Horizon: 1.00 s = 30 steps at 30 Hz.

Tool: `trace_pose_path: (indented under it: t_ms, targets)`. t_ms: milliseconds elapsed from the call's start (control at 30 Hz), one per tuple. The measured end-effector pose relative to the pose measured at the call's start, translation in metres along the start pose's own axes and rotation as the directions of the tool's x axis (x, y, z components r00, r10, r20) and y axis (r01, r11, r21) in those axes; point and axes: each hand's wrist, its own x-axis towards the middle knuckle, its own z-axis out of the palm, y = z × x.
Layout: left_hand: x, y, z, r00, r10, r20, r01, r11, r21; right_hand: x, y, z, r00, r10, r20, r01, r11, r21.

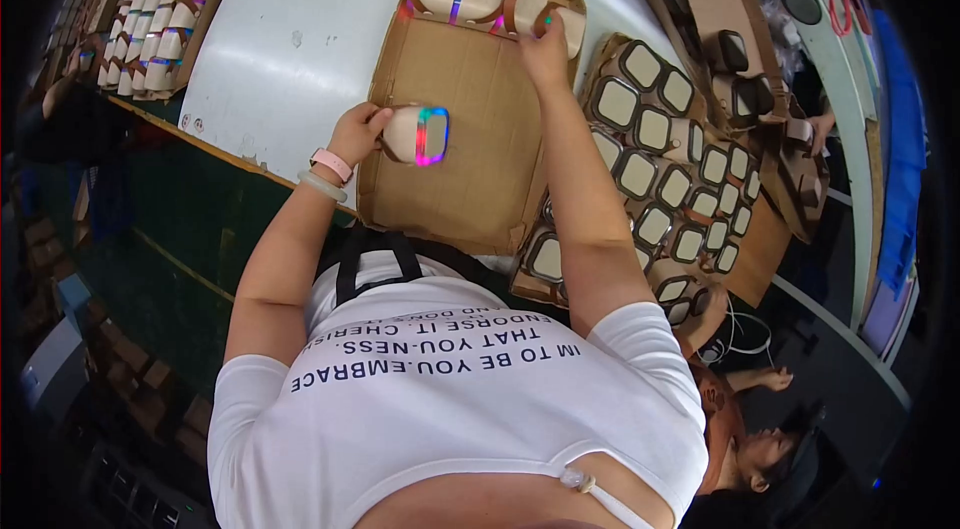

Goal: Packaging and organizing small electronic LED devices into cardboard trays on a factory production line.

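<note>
Left of centre, the left hand (358,136) clamps its fingers on a cream rounded boxy device with glowing multicoloured rim (414,136), over a shallow brown cardboard tray (470,79). Upper centre, the right hand (545,51) touches another cream device (573,33); whether its fingers grip cannot be told.

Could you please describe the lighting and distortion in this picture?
Head view: the fisheye bows the pale rail at right; corners fall to black; the white table is bright, the floor dark; coloured light glows on the device in the left hand.
</note>
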Motion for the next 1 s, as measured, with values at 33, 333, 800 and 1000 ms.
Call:
trace_pose_path:
  t_ms: [33, 333, 800, 1000]
  targets:
    - [-0.002, -0.009, 0.000, 1.000, -0.012, -0.009, 0.012, 1.000, 0.002, -0.002, 0.006, 0.002, 1.000, 0.002, 0.012, -0.003, 1.000, 0.008]
    - [-0.016, 0.013, -0.003, 0.738, 0.661, 0.135, -0.339, 0.190, 0.921, -0.092, 0.024, -0.062, 0.797, 0.340, 0.500, -0.414, -0.295, 0.861]
    - [0.022, 0.017, 0.002, 0.588, 0.468, 0.659, -0.711, -0.090, 0.698, -0.218, -0.007, -0.028, 0.706, 0.627, 0.329, -0.703, 0.567, 0.428]
    - [0.008, 0.011, 0.008, 0.616, 0.496, 0.612, -0.617, -0.178, 0.766, -0.165, -0.039, -0.069, 0.837, -0.381, 0.392, 0.546, 0.621, -0.562]
